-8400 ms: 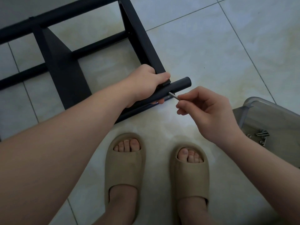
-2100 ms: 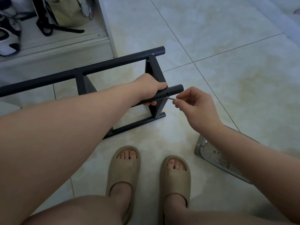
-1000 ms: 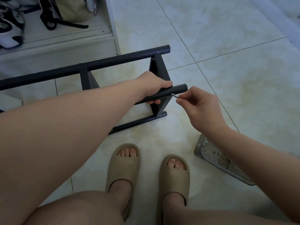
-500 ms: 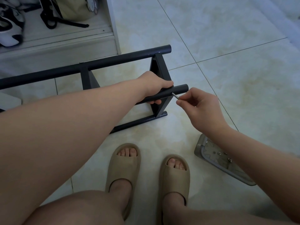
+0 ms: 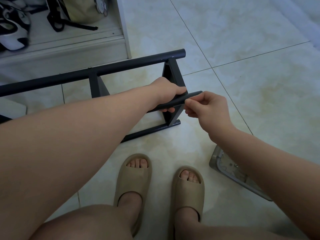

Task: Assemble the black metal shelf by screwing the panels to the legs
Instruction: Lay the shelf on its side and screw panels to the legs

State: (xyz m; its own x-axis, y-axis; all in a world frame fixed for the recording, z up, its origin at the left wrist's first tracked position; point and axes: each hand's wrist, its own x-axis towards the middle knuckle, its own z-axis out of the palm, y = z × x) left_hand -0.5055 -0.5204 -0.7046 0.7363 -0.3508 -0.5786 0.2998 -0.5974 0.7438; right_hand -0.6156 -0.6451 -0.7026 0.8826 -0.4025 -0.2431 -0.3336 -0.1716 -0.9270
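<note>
The black metal shelf [image 5: 121, 66] lies on its side on the tiled floor, with its round legs running left to right and flat panels between them. My left hand [image 5: 168, 92] grips the near upper leg [image 5: 188, 97] close to its right end. My right hand [image 5: 206, 108] is at that same leg end, fingertips pinched together against the tube where the screw sat a moment ago. The screw itself is hidden behind my fingers.
A clear plastic tray [image 5: 230, 172] with small screws lies on the floor at the right, partly under my right forearm. My feet in beige slides [image 5: 133, 175] stand below the shelf. A low white cabinet [image 5: 72, 44] with shoes and a bag is at the top left.
My right hand has moved in closer to the leg, and the silver screw that showed between fingers and tube is now hidden. My left hand keeps its grip on the leg.
</note>
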